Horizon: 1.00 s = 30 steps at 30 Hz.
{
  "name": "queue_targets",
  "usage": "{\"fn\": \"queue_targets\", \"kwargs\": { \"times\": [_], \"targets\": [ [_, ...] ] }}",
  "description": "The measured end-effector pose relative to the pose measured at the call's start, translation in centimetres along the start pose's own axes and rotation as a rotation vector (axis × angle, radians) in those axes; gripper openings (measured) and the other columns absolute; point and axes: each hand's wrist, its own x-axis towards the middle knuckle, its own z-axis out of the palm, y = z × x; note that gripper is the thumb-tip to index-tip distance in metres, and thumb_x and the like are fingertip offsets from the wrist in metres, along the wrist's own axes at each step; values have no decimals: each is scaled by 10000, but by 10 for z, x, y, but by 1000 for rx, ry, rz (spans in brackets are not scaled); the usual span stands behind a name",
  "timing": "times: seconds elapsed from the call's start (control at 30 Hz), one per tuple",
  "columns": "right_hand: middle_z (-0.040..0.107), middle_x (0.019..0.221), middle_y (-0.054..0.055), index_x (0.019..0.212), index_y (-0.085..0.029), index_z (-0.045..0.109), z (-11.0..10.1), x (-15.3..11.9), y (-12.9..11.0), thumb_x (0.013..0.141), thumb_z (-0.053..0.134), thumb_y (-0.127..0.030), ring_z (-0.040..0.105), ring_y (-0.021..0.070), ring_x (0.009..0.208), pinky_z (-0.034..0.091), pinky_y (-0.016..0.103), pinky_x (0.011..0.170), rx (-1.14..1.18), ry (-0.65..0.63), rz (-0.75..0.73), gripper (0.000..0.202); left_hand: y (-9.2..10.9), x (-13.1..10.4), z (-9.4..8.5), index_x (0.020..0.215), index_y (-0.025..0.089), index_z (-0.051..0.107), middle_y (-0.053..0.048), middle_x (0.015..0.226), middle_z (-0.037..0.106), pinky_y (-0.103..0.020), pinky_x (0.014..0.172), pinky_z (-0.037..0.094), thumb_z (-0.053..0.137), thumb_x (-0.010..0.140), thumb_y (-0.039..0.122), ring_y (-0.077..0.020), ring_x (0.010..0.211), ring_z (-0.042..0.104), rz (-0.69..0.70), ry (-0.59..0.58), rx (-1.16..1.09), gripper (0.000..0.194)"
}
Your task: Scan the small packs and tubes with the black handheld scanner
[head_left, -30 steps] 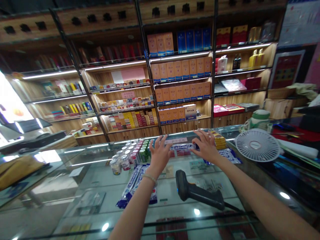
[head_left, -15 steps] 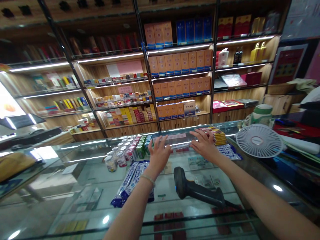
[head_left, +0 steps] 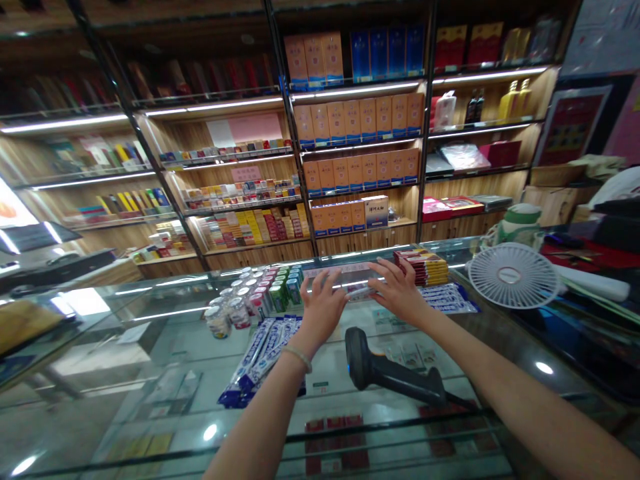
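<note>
Above the glass counter [head_left: 200, 363], my left hand [head_left: 323, 308] is open with its fingers spread. It is nearest to the small colourful containers [head_left: 280, 293] and the blue-and-white long packets [head_left: 263, 357] on its left. My right hand [head_left: 400, 293] is also open, palm down, close to a stack of red and yellow packs [head_left: 430, 267] and more blue-and-white packets [head_left: 447, 298]. Neither hand appears to hold anything. A black barcode scanner [head_left: 395, 373] lies on the glass between my forearms.
A white round fan [head_left: 513, 275] and a green-and-white jug [head_left: 517, 227] stand at the right. Clear-lidded jars [head_left: 219, 321] are at the left. Behind the counter, wall shelves hold orange boxes [head_left: 357, 120], blue boxes [head_left: 387, 53] and small packs [head_left: 270, 227].
My hands have come slightly closer together, the right one moving a little left. Both stay open. The view has shifted slightly; the goods and scanner keep their places.
</note>
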Motion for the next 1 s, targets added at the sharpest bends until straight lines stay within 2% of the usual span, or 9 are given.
{"fn": "queue_targets", "kwargs": {
  "times": [0.1,0.27,0.33,0.5,0.77,1.0],
  "targets": [
    [569,1462,55,1092,-302,657,-2,0,0,911,646,-364,359,271,1427,63,527,1219,4,-4,8,192,0,-1,-1,915,288,728,-16,1510,554,-612,1192,157,538,970,326,-304,1419,412,-11,-8,-12,202],
    [533,1491,83,1131,-284,672,-4,1,-2,903,649,-417,351,303,1427,68,539,1217,20,-29,34,265,2,1,-4,1242,344,676,-53,1540,514,-578,1214,122,519,971,298,-295,1436,393,-36,39,-11,316],
    [531,1492,92,1120,-277,676,-4,2,-3,912,638,-440,352,301,1428,76,535,1212,28,-17,42,267,4,1,-7,1278,355,656,-59,1552,499,-580,1213,117,534,970,337,-304,1450,377,-33,52,-6,331],
    [553,1472,99,1106,-270,687,-4,3,-8,927,629,-447,380,295,1411,75,525,1205,47,12,46,258,5,0,-8,1236,359,670,-67,1566,482,-616,1199,129,675,877,516,-350,1449,373,24,38,-6,393],
    [533,1489,90,1123,-281,683,-3,2,-9,923,626,-489,357,293,1422,60,525,1214,50,-10,33,294,2,0,-4,1096,379,723,-30,1562,489,-624,1203,113,770,817,428,-346,1447,376,2,81,14,287],
    [514,1495,92,1091,-275,708,-9,-2,7,895,670,-490,351,312,1428,80,533,1214,41,-34,96,293,-9,-2,-6,1021,361,743,-33,1552,502,-629,1187,103,800,793,397,-358,1434,390,-65,111,6,238]
  ]
}}
